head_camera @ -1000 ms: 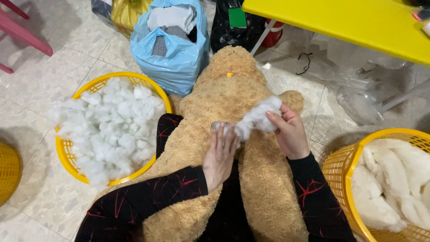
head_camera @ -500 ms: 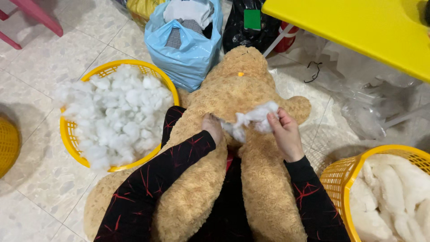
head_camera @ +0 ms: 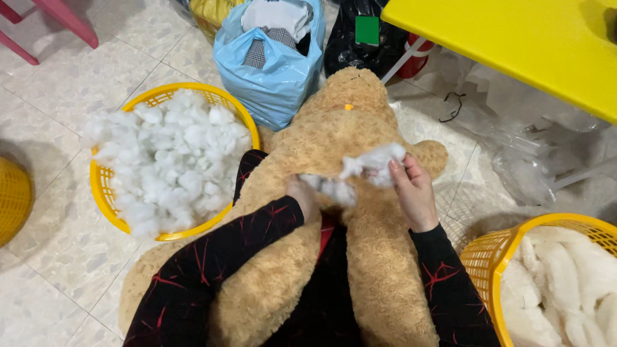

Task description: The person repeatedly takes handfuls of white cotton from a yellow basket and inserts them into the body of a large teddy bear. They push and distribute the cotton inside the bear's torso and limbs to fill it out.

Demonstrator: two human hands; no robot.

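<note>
A big tan plush teddy bear (head_camera: 334, 148) lies across the person's lap, stretched away from the camera over the pale tiled floor (head_camera: 58, 83), its shaggy fur golden-brown and its body looking slack and half-filled. The right hand (head_camera: 414, 193) sits at the bear's middle, fingers pinched around a tuft of white stuffing (head_camera: 376, 164) that bulges up out of the fur, fluffy and ragged at its edges. The left hand (head_camera: 302, 196) is pressed into the plush just beside that tuft, fingers buried in the fur and partly hidden, so whether they grip anything cannot be told. Both arms wear black sleeves with thin red streaks. To the left of the bear, touching its side, stands a round yellow basket (head_camera: 99, 186) heaped high with loose white fibre clumps (head_camera: 170, 164). At the lower right corner another yellow basket (head_camera: 482, 254) holds cream-white furry pieces (head_camera: 565, 276). Beyond the bear's far end sits a light blue plastic bag (head_camera: 276, 77) stuffed with cloth, a black bag (head_camera: 357, 48) next to it, and a bright yellow table (head_camera: 514, 38) juts in from the upper right.
</note>
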